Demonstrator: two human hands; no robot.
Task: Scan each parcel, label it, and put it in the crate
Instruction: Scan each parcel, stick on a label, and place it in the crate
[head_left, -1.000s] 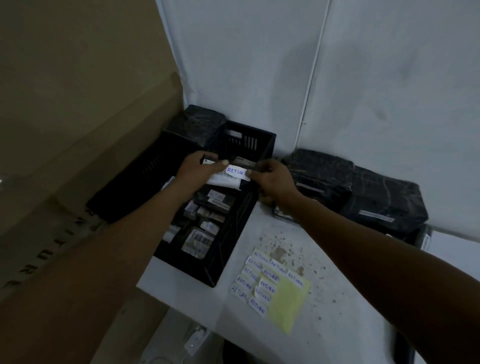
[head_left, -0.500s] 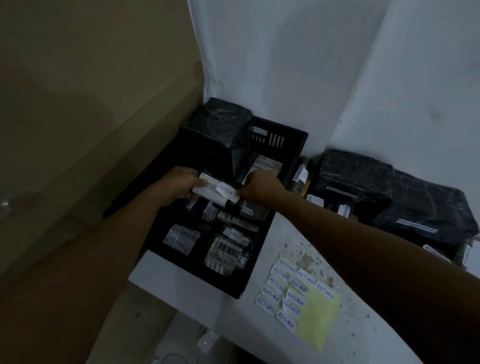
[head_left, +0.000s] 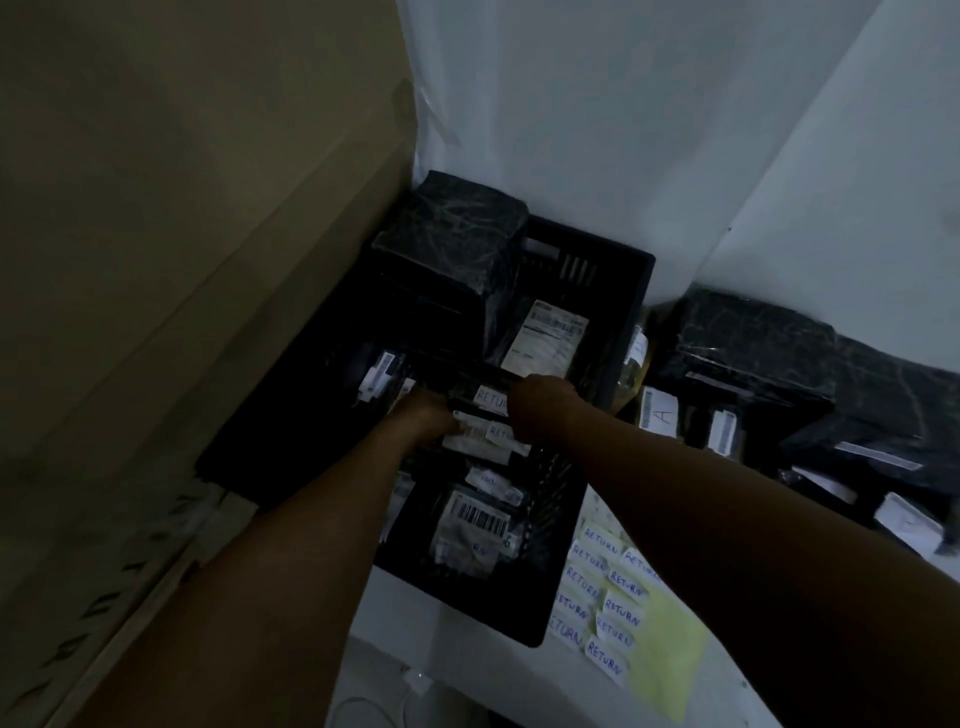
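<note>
A black plastic crate (head_left: 631, 291) stands on the white table, filled with several dark wrapped parcels that carry white labels. Both my hands are down inside it. My left hand (head_left: 423, 421) grips the left end of a small parcel (head_left: 485, 439) with a white RETURN sticker. My right hand (head_left: 540, 408) holds its right end. Another parcel marked RETURN (head_left: 491, 397) lies just behind. A tall black-wrapped parcel (head_left: 457, 260) stands in the crate's far left corner.
A yellow sheet with several RETURN stickers (head_left: 613, 608) lies on the table right of the crate. More black-wrapped parcels (head_left: 769, 353) sit at the right against the white wall. A large cardboard box (head_left: 182, 260) fills the left side.
Both hands have carried the RETURN-labelled parcel from above the crate down among the parcels inside. The camera has moved closer and tilted down.
</note>
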